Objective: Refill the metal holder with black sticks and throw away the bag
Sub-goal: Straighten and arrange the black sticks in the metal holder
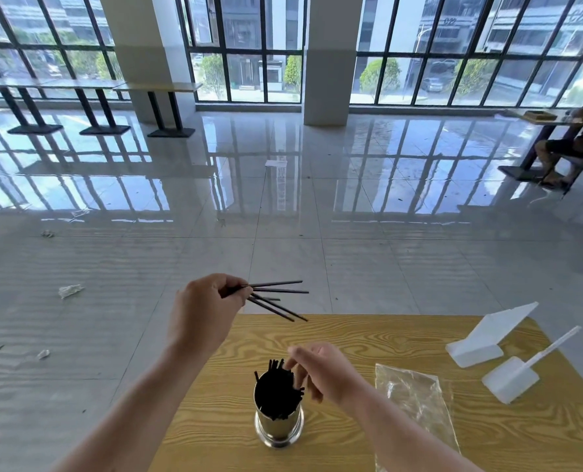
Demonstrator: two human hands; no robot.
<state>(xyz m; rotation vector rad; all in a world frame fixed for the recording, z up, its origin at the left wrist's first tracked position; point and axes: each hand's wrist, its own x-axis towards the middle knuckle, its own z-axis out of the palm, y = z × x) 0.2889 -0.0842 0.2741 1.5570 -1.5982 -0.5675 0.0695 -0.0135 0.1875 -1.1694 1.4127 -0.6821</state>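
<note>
A shiny metal holder [279,429] stands upright on the wooden table [351,338], packed with black sticks [278,390]. My left hand [205,308] is raised past the table's far left corner, pinching several loose black sticks [276,298] that fan out to the right. My right hand [320,369] hovers at the holder's right rim, fingers spread and touching the stick tops. A clear plastic bag [416,407] lies flat on the table to the right of the holder.
Two white plastic stands [487,338] [511,376] sit at the table's right side. Scraps of litter [69,290] lie on the glossy tiled floor at left. A seated person [569,148] is at a far table on the right.
</note>
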